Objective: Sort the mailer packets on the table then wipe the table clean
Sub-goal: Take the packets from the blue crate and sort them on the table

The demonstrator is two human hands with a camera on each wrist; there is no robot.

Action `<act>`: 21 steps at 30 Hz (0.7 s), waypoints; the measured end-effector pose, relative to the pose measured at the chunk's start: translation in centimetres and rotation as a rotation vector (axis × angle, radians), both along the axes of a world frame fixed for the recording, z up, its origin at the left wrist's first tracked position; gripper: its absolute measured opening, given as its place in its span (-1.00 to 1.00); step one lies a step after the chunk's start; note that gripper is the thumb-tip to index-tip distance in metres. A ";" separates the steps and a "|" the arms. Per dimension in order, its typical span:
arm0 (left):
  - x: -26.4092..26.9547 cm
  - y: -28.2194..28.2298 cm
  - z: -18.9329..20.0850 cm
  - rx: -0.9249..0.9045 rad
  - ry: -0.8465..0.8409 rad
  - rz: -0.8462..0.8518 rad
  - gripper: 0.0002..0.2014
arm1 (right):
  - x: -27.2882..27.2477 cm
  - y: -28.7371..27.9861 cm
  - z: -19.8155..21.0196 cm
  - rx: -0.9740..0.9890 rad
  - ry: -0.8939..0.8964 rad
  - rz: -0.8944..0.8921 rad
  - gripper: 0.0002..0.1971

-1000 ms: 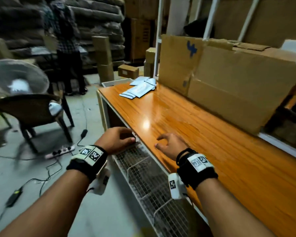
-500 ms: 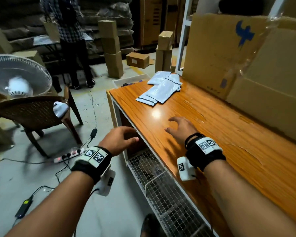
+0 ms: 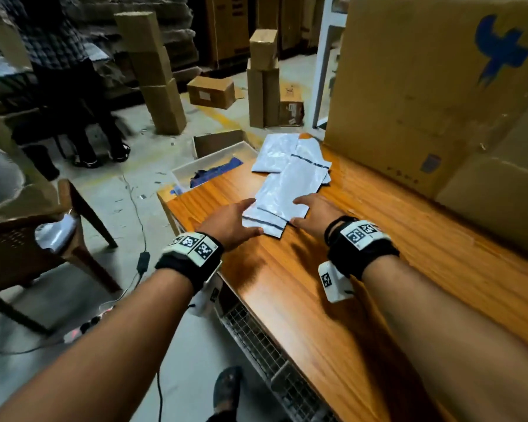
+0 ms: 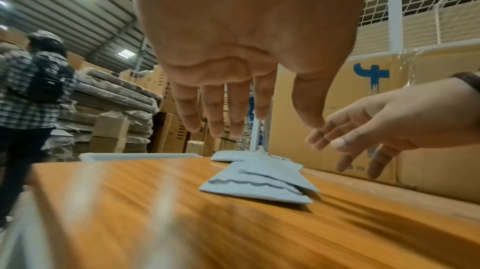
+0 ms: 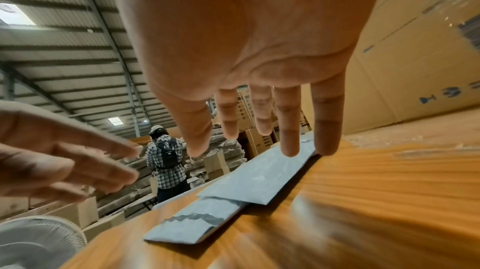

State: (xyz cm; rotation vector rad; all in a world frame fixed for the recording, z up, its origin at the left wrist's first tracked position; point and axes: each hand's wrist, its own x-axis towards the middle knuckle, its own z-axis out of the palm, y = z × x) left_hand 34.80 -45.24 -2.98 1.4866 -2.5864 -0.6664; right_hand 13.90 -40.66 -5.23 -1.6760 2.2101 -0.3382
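Observation:
A loose pile of grey mailer packets point(image 3: 288, 185) point(image 4: 255, 183) point(image 5: 249, 183) lies near the far left corner of the orange wooden table point(image 3: 363, 284). My left hand point(image 3: 235, 222) point(image 4: 233, 97) hovers at the pile's near left edge, fingers straight and spread, holding nothing. My right hand point(image 3: 313, 213) point(image 5: 262, 113) hovers at the pile's near right edge, fingers extended just above the top packet. Both wrist views show a gap between the fingertips and the packets.
Large cardboard boxes point(image 3: 424, 92) line the table's back edge on the right. A white tray point(image 3: 214, 166) with blue items sits just beyond the table's far end. A wire basket point(image 3: 265, 345) hangs under the front edge. A chair point(image 3: 28, 248), floor cables and a standing person point(image 3: 58, 71) are left.
Both hands have travelled forward along the table from its near edge to the packet pile. The left hand, which was off the table's side, is now over the tabletop.

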 end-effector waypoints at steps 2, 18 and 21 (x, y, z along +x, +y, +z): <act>-1.7 -2.9 -0.5 0.050 -0.010 -0.042 -0.07 | -0.7 -2.5 -0.6 0.098 0.035 0.006 -0.41; -7.0 -14.3 -5.0 -0.037 -0.495 -0.401 -0.36 | 0.3 -12.4 -1.9 0.318 0.114 -0.303 -0.43; -6.6 -14.4 -5.4 -0.069 -0.494 -0.419 -0.32 | -0.4 -11.2 -1.5 0.238 0.053 -0.377 -0.44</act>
